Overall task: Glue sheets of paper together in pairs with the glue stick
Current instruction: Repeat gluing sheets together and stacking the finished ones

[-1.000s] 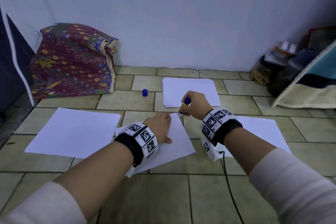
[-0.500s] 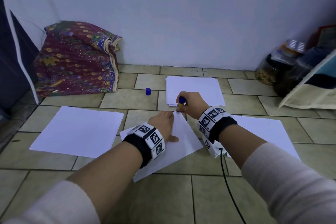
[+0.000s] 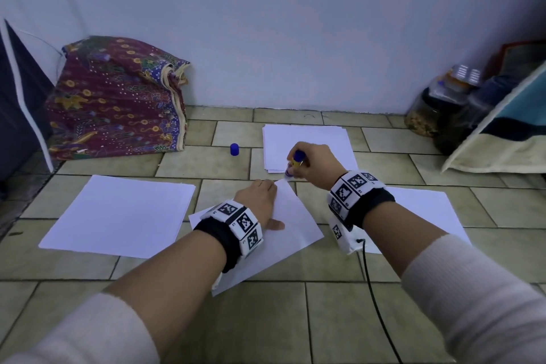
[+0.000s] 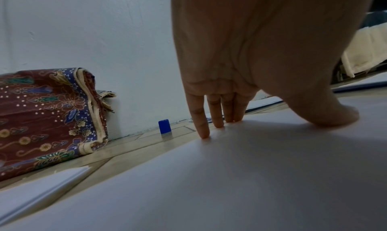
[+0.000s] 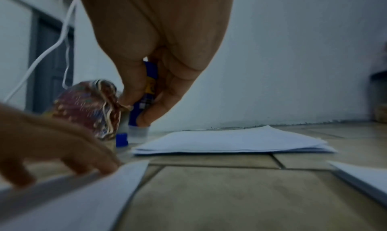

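Floor (image 3: 339,319) of tan tiles runs to a pale wall (image 3: 266,23). Batik cloth bundle (image 3: 118,100) sits far left against the wall, w/ dark jars (image 3: 428,115) far right. Paper next: one white sheet (image 3: 118,216) lies left, a stack (image 3: 310,139) sits at the back centre, another sheet (image 3: 428,204) lies right, partly under the right forearm. Centre sheet (image 3: 295,224) lies angled, pinned by the left hand (image 3: 260,201), fingers straight and pressed flat on it. Right hand (image 3: 316,162) grips the glue stick (image 3: 295,162) approx upright, tip down right by the centre sheet's far corner; contact unclear. Blue cap (image 3: 234,149) stands alone on the floor, left of the stack.
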### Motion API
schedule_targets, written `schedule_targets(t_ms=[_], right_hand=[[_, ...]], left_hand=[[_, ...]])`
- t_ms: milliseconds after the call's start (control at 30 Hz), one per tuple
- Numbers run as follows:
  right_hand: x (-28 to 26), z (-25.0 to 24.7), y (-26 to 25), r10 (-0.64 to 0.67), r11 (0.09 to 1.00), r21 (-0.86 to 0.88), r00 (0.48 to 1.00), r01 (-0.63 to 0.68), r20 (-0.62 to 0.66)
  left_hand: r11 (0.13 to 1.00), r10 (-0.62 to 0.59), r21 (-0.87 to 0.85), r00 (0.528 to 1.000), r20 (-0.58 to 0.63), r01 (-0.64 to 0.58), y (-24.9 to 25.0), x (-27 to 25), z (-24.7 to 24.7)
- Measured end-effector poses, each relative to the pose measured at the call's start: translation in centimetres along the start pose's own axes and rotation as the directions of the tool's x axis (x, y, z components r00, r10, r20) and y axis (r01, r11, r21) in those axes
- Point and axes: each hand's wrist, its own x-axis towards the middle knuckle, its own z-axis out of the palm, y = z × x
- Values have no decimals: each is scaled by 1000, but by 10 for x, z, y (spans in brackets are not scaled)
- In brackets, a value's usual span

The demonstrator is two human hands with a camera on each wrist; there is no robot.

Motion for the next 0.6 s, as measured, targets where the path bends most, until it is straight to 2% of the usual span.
schedule_targets(t_ms=[67,200,367,600], right_hand=[[0,0,-2,16,1000,6,999,-16,-31],[1,13,-3,39,994,-102,996,-30,86],[1,17,-7,76,972,-232,986,-40,148],[-17,5,-10,52,957,-288,965,25,256]], left_hand=[[1000,-1,4,1000,-5,1,0,0,1],[1000,-1,-7,1000,-18,1,0,0,3],[1000,-4,-20,1000,-15,4,-1,0,3],[1000,-13,-25,1000,-6,13,0,-2,3]])
